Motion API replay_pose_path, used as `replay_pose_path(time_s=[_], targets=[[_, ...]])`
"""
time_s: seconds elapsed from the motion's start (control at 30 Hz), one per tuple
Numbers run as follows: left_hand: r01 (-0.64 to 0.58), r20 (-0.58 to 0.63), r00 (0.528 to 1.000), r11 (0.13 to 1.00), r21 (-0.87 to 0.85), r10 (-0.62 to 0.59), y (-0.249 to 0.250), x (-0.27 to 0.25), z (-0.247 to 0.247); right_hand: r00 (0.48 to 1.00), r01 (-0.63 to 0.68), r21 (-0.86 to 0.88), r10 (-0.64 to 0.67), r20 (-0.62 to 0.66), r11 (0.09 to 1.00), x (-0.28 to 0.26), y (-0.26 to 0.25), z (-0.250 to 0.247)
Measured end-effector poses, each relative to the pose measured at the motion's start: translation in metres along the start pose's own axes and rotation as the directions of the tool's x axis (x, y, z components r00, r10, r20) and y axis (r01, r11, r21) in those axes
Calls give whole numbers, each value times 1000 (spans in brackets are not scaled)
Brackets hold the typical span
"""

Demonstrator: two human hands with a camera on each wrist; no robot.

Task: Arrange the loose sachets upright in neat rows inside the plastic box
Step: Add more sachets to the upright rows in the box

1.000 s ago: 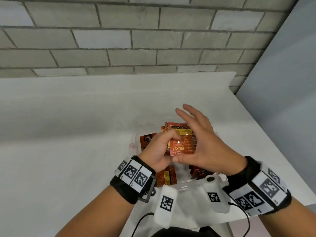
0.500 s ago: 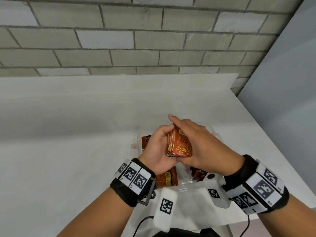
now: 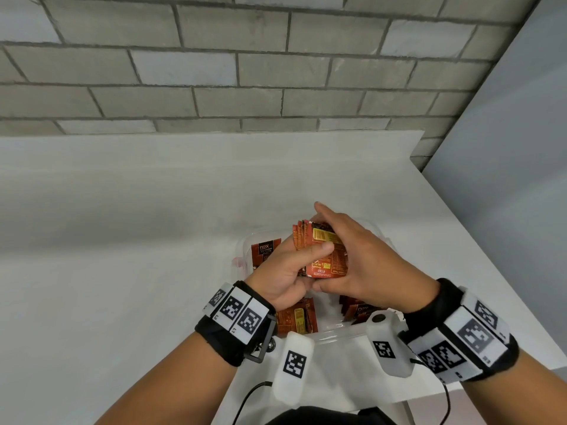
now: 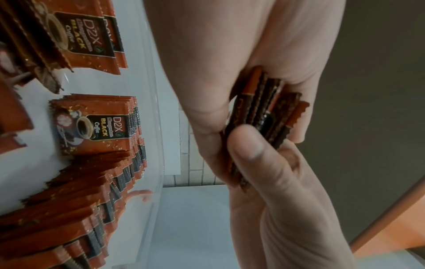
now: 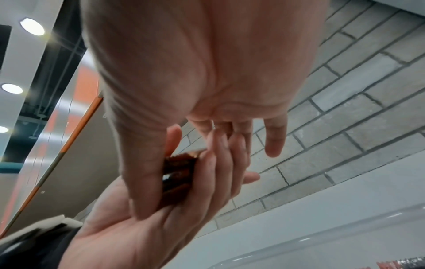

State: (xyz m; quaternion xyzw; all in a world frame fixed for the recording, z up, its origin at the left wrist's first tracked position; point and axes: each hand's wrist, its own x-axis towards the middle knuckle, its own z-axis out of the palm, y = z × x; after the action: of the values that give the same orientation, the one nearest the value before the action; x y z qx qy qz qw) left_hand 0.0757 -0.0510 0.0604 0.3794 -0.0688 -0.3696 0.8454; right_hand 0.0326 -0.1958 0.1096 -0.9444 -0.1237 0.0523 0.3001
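Observation:
A stack of orange-brown coffee sachets (image 3: pixel 326 262) is held above the clear plastic box (image 3: pixel 241 262). My left hand (image 3: pixel 285 273) grips the stack from the left, its thumb across the printed face. My right hand (image 3: pixel 363 262) clasps it from the right, fingers over the top edge and thumb under the bottom edge. In the left wrist view the stack (image 4: pixel 264 112) shows edge-on behind my left thumb. The right wrist view shows the stack (image 5: pixel 179 172) between both palms. More sachets (image 4: pixel 92 125) stand in rows inside the box (image 4: pixel 156 127).
The box sits on a white table (image 3: pixel 122 240) near its front right corner. A grey brick wall (image 3: pixel 214 72) stands behind the table. Sachets (image 3: pixel 296 317) lean at the box's near side and others (image 3: pixel 265 251) at its far left. The box rim (image 5: pixel 322 242) shows below my hands.
My right hand, spread beside the stack a second ago, has closed over it. Both hands have squared the stack and turned its printed face towards me.

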Motion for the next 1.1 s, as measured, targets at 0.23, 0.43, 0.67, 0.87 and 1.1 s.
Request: replay_pose_path(time_s=[0.23,0.43,0.67,0.87,1.1], targets=[[22,10,1000,999,-38,-22,-1,2,2,1000,7,-77,-7,-10,997,1,-1,1],[17,-25,1000,997,-71,-19,-3,1,5,1000,18,-84,-18,-1,996,1,2,2],[42,-66,997,999,-15,-43,-2,3,2,998,29,-88,-34,-60,996,2,2,7],[76,-27,997,996,35,-75,3,-1,0,994,-105,163,101,31,981,-3,1,2],[83,51,995,995,61,-87,1,-2,0,975,-147,534,214,-66,833,2,8,-4]])
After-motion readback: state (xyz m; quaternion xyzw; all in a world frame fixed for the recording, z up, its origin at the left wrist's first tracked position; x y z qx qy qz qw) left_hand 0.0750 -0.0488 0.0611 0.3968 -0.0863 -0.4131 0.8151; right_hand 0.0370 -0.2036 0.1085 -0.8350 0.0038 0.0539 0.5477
